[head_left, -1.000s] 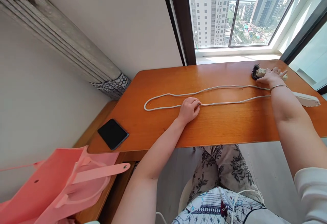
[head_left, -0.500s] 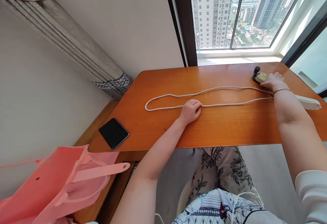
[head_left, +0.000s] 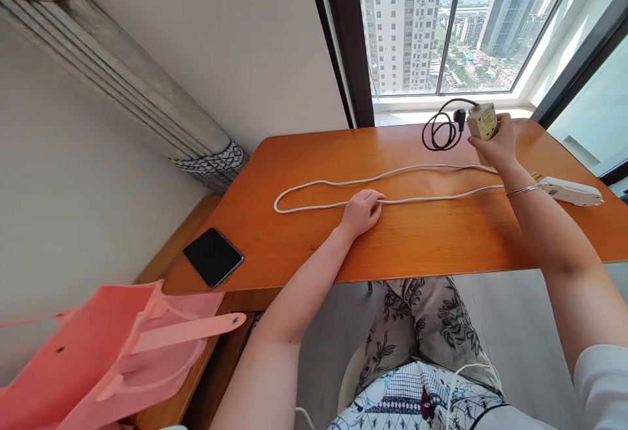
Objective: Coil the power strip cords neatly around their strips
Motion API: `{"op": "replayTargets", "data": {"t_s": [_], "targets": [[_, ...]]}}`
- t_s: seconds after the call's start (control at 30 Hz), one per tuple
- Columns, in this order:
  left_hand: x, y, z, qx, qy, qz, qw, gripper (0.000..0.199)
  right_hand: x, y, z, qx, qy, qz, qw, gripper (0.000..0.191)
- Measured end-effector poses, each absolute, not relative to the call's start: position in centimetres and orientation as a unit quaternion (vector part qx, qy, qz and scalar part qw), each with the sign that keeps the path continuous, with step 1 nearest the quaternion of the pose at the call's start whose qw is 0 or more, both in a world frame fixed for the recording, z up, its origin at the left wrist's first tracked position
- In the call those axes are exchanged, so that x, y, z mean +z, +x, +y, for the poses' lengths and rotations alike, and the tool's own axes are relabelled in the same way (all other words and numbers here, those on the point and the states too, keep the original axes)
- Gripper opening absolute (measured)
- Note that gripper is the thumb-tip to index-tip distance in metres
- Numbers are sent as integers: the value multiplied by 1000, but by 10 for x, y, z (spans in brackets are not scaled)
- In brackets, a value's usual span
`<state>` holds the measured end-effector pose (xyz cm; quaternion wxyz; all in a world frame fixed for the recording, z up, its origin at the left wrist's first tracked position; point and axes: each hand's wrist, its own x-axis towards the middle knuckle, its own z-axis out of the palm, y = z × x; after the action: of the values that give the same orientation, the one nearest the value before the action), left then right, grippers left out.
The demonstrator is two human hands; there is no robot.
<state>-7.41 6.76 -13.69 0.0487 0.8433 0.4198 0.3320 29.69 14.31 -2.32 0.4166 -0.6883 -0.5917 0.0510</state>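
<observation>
My right hand (head_left: 498, 144) grips a small beige block-shaped extension socket (head_left: 483, 122), raised above the far right part of the table. From the socket hangs a looped black cord with a black plug (head_left: 459, 117). My left hand (head_left: 362, 212) rests on the table with its fingers curled over a white cable (head_left: 417, 199). That cable lies in a long narrow loop, bent at the left. Its right end runs towards a white power strip (head_left: 572, 191), which lies beyond my right wrist; the forearm hides part of this stretch.
A black phone or tablet (head_left: 213, 257) lies near the left corner of the wooden table (head_left: 432, 240). Below that corner is an open pink bag (head_left: 112, 351). The window (head_left: 441, 37) stands behind the table, and a tied curtain (head_left: 147, 89) hangs at left.
My right hand has lifted the beige extension socket off the table and moved it left, its black cord now dangling. My left hand has stayed on the white cable.
</observation>
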Motion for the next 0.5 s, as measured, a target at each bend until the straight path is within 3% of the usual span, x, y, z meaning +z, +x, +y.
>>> {"op": "replayTargets", "data": {"t_s": [0.2,0.3,0.5], "targets": [[-142,-73,67,392,802,442,83,50,-29,243,110,140,-521,-621,569,56],[-144,-73,66,396,804,435,89,68,-33,225,98,193,-479,-621,590,57],[-136,-55,71,428,762,458,164,85,-23,199,72,295,-401,-639,586,57]]}}
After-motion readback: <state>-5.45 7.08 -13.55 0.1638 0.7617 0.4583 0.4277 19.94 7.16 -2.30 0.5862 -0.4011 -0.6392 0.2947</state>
